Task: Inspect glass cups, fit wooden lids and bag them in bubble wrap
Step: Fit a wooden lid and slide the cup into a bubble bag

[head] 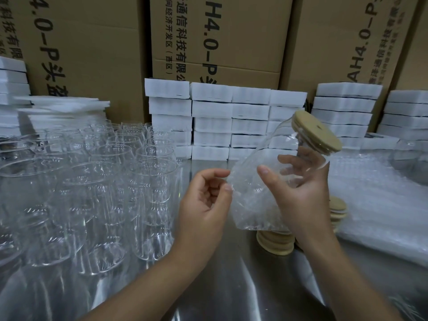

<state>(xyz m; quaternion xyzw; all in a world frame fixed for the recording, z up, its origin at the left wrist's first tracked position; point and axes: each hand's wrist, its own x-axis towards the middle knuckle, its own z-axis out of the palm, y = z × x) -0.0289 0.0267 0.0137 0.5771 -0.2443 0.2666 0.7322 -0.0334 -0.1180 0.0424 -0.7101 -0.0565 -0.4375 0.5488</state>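
1. The right hand (pixel 301 181) grips a glass cup (pixel 284 140) above the table, thumb in front and fingers curled behind it; the cup is tilted, its mouth up and to the right; a round wooden lid (pixel 317 130) sits on the mouth.
2. The cup's lower part lies inside a bubble wrap bag (pixel 252 200); the left hand (pixel 203 205), fingers curled, pinches the bag's left edge between thumb and forefinger.
3. Many empty glass cups (pixel 104 181) stand crowded on the left of the steel table (pixel 231 286); short stacks of wooden lids (pixel 275 242) lie under the bag; a bubble wrap pile (pixel 382 205) lies on the right.
4. Behind stand stacked white foam packs (pixel 213 107) and printed cardboard cartons (pixel 231 31).
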